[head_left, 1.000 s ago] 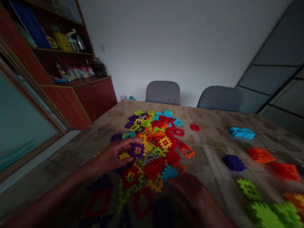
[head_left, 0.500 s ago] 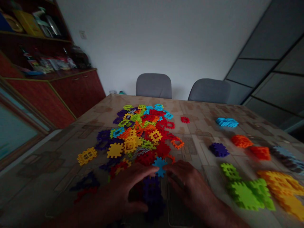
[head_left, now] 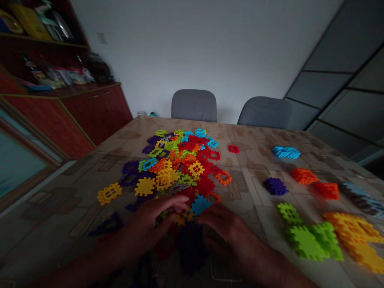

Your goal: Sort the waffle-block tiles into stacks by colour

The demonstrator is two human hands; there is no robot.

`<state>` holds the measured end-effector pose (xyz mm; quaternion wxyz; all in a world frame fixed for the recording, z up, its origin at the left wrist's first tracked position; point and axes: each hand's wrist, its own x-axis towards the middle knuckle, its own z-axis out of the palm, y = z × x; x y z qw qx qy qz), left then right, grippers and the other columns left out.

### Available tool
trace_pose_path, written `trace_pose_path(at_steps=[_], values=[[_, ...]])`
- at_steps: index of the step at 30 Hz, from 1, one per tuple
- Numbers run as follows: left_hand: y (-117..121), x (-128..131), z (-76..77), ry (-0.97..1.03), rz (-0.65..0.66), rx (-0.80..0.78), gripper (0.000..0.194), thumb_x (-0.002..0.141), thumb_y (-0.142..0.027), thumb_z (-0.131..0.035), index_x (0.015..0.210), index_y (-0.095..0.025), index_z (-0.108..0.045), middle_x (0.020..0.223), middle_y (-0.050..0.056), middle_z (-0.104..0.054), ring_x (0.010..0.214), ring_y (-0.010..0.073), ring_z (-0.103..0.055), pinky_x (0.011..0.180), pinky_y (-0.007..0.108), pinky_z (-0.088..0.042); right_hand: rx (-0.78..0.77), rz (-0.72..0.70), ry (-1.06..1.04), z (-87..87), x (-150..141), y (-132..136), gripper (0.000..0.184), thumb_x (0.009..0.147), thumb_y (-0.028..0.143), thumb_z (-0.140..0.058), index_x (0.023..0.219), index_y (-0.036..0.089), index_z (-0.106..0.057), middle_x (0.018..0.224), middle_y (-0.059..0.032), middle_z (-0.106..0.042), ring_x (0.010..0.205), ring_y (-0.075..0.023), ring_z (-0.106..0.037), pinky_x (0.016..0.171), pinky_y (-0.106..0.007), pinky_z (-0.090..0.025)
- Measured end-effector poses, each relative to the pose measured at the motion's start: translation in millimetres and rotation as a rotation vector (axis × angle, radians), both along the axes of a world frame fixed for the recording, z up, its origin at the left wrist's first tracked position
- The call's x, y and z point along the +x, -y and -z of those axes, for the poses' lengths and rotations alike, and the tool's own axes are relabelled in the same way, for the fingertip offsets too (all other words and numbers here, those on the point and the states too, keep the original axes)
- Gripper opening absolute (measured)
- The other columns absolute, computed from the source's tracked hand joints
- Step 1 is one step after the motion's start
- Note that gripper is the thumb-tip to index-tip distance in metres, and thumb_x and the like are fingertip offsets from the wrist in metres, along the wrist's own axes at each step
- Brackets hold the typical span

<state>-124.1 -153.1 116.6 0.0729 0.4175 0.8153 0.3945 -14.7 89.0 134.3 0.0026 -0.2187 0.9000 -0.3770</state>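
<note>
My left hand (head_left: pixel 157 216) reaches over the near edge of a heap of coloured plastic interlocking tiles, thumb and fingers apart. A yellow window tile (head_left: pixel 183 216) lies just beyond its fingertips. My right hand (head_left: pixel 229 228) is bent inward from the right, its fingertips by the lower edge of a blue tile (head_left: pixel 200 205). Whether they grip that tile is unclear, since the thumb is dark and partly hidden. Between my wrists a dark purple stack of tiles (head_left: pixel 192 248) sits in shadow. A red tile (head_left: pixel 206 186) lies behind the blue one.
Sorted tiles lie on the right: a purple stack (head_left: pixel 276 186), green tiles (head_left: pixel 309 242), yellow tiles (head_left: pixel 354 232), orange tiles (head_left: pixel 304 175) and a blue stack (head_left: pixel 286 152). A lone red tile (head_left: pixel 233 149) is farther back. Two grey chairs (head_left: pixel 194 105) stand behind the patterned table (head_left: pixel 255 140).
The blue tile, earlier between both hands' fingertips, now shows a broader face beside my right fingertips. My left fingers have moved left, away from it. The yellow window tile has come into view.
</note>
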Motion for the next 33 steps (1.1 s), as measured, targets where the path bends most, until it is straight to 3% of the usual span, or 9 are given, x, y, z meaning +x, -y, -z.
trace_pose_path(at_steps=[3,8,13,16,21,27,30,33], values=[[1.5,-9.1,-2.4,0.008,-0.048,0.012,0.032,0.099,-0.029,-0.047,0.127,-0.028,-0.061,0.117,0.001,-0.076,0.102,0.0191,-0.073,0.090,0.029,-0.055,-0.015,-0.070,0.008,1.3,0.0,3.6,0.058,0.084,0.000,-0.059,0.138,0.023,-0.055,0.137,-0.0058,-0.061,0.129,-0.0177,-0.053,0.111,-0.033,-0.042],[1.5,1.9,-8.2,-0.097,0.031,-0.232,0.022,0.090,-0.030,-0.063,0.111,-0.028,-0.069,0.113,0.003,-0.074,0.106,0.0262,-0.068,0.090,0.038,-0.053,-0.023,-0.036,0.013,4.0,-3.5,5.9,0.058,0.085,-0.002,-0.057,0.137,0.023,-0.056,0.134,-0.0056,-0.062,0.127,-0.0161,-0.055,0.110,-0.031,-0.043],[-13.4,30.3,-1.0,-0.173,0.049,-0.425,0.075,0.075,-0.053,-0.083,0.140,-0.028,-0.055,0.134,0.011,-0.066,0.122,0.0398,-0.059,0.101,0.057,-0.048,-0.024,0.054,0.023,6.3,-3.6,4.5,0.053,0.086,-0.001,-0.053,0.132,0.024,-0.060,0.126,-0.0058,-0.067,0.115,-0.0177,-0.063,0.100,-0.033,-0.050],[-22.2,36.3,4.2,-0.185,0.045,-0.508,0.084,0.077,-0.060,-0.079,0.147,-0.025,-0.049,0.136,0.016,-0.065,0.123,0.0434,-0.058,0.102,0.062,-0.046,0.035,0.105,0.058,7.7,-2.7,2.5,0.050,0.085,0.001,-0.052,0.128,0.023,-0.062,0.118,-0.0057,-0.070,0.107,-0.0190,-0.066,0.095,-0.033,-0.053],[-24.3,36.3,8.1,-0.162,0.015,-0.470,0.072,0.084,-0.039,-0.071,0.149,-0.026,-0.044,0.139,0.014,-0.062,0.126,0.0389,-0.056,0.104,0.059,-0.046,0.113,0.158,0.076,8.4,-2.9,-0.6,0.040,0.090,0.007,-0.053,0.125,0.024,-0.064,0.108,-0.0051,-0.073,0.098,-0.0204,-0.069,0.088,-0.033,-0.054],[-22.1,35.6,21.8,-0.178,0.032,-0.402,0.089,0.073,-0.044,-0.082,0.150,-0.032,-0.040,0.142,0.013,-0.060,0.127,0.0409,-0.055,0.104,0.060,-0.045,0.105,0.156,0.094,7.6,-2.3,0.0,0.044,0.088,0.005,-0.053,0.126,0.024,-0.064,0.110,-0.0048,-0.074,0.101,-0.0209,-0.069,0.089,-0.034,-0.054],[-20.9,37.4,27.8,-0.200,0.028,-0.349,0.089,0.073,-0.036,-0.081,0.150,-0.032,-0.037,0.140,0.013,-0.060,0.124,0.0390,-0.057,0.104,0.059,-0.046,0.101,0.153,0.100,8.3,-1.8,-0.1,0.042,0.089,0.006,-0.052,0.126,0.024,-0.064,0.108,-0.0047,-0.074,0.098,-0.0198,-0.070,0.086,-0.033,-0.055],[-16.7,42.7,26.3,-0.246,0.033,-0.263,0.099,0.073,-0.030,-0.081,0.154,-0.038,-0.025,0.140,0.009,-0.061,0.121,0.0366,-0.060,0.102,0.055,-0.049,0.082,0.162,0.083,11.0,-2.2,-1.9,0.038,0.090,0.006,-0.052,0.121,0.023,-0.066,0.106,-0.0049,-0.074,0.097,-0.0197,-0.069,0.087,-0.034,-0.055]])
